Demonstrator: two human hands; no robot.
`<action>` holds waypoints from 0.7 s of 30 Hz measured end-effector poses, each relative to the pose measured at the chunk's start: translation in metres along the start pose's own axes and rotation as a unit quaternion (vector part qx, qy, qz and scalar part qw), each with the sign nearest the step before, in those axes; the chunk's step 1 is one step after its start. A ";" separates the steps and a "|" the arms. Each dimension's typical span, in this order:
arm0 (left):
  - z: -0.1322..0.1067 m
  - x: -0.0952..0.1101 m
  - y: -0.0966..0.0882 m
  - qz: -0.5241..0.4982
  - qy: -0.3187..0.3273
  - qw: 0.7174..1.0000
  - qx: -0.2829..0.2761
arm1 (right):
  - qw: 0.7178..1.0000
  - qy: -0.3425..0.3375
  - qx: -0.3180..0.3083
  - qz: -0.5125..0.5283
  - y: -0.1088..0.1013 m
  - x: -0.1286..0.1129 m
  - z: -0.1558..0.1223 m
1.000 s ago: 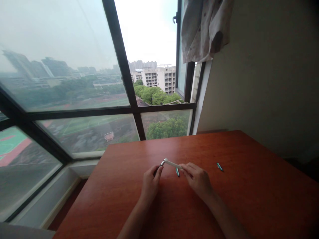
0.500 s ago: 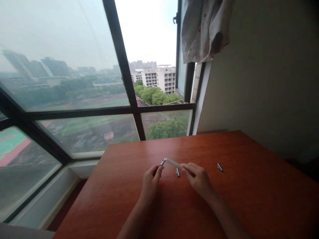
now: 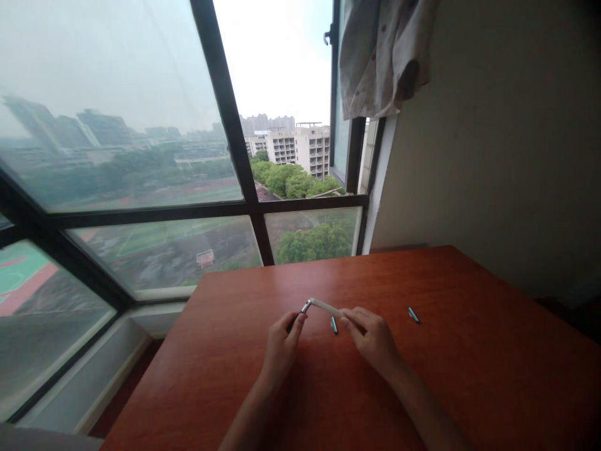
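Observation:
Both of my hands meet over a red-brown wooden table (image 3: 469, 376). My right hand (image 3: 373, 338) pinches the near end of a slim white pen-like barrel (image 3: 325, 307). My left hand (image 3: 282, 344) pinches a small dark and silver piece (image 3: 304, 309) at the barrel's far left end. A short teal piece (image 3: 333, 325) lies on the table between my hands, just under the barrel. A second teal piece (image 3: 413, 314) lies to the right of my right hand.
A large window with dark frames (image 3: 244, 207) fills the left and back, looking out on buildings and trees. A pale cloth (image 3: 382, 56) hangs at the top by the wall (image 3: 507, 144) on the right. The table's left edge drops toward the sill.

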State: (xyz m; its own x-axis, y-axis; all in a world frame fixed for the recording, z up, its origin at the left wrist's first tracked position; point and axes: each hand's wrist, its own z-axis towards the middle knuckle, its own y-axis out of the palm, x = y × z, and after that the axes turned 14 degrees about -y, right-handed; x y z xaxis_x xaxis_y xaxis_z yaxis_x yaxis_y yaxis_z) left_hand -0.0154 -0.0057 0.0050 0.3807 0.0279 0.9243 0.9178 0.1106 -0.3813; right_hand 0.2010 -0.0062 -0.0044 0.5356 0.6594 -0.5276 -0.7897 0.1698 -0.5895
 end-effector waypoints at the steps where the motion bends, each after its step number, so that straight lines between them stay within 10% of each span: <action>1: 0.000 0.001 0.000 -0.005 -0.002 1.000 -0.003 | 1.000 0.003 0.003 0.008 0.000 0.000 0.000; 21: -0.006 0.005 0.000 -0.106 -0.045 0.990 -0.079 | 0.996 0.035 0.021 0.081 0.001 -0.001 0.004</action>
State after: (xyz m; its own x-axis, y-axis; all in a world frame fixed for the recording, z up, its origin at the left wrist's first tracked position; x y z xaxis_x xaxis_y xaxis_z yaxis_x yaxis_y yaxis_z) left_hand -0.0125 -0.0114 0.0092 0.1717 0.1099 0.9790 0.9850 -0.0335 -0.1690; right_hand 0.1988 -0.0038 -0.0026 0.4187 0.6276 -0.6564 -0.8783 0.0962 -0.4683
